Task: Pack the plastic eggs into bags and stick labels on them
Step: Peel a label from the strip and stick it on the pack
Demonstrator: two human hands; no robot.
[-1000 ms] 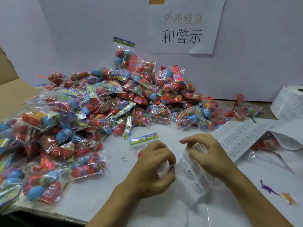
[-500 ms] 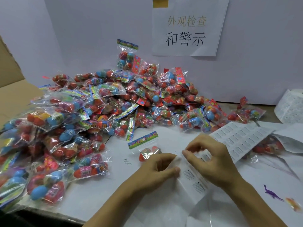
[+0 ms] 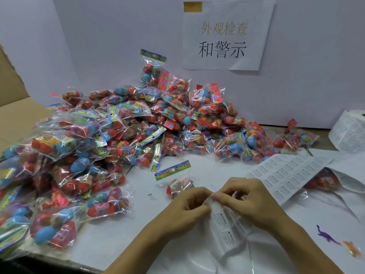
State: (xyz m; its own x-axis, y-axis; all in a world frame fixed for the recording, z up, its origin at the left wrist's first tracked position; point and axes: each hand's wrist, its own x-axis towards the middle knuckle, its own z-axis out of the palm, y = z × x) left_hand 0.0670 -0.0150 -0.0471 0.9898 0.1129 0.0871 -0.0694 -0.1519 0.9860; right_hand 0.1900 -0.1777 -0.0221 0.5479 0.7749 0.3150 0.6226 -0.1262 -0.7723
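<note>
A short strip of white warning labels lies on the table near the front. My left hand pinches its top edge, and my right hand pinches the same edge with fingertips meeting the left thumb. Just behind my left hand lies a single clear bag of red plastic eggs with a coloured header card. A large heap of filled egg bags covers the table's left and back.
A big sheet of labels lies at the right, partly over another egg bag. A label roll stands far right. A purple toy dinosaur and an orange one lie front right. A cardboard box stands left.
My left hand has moved right off the egg bag to meet my right hand at the strip's top edge. The bag behind it has come into view.
</note>
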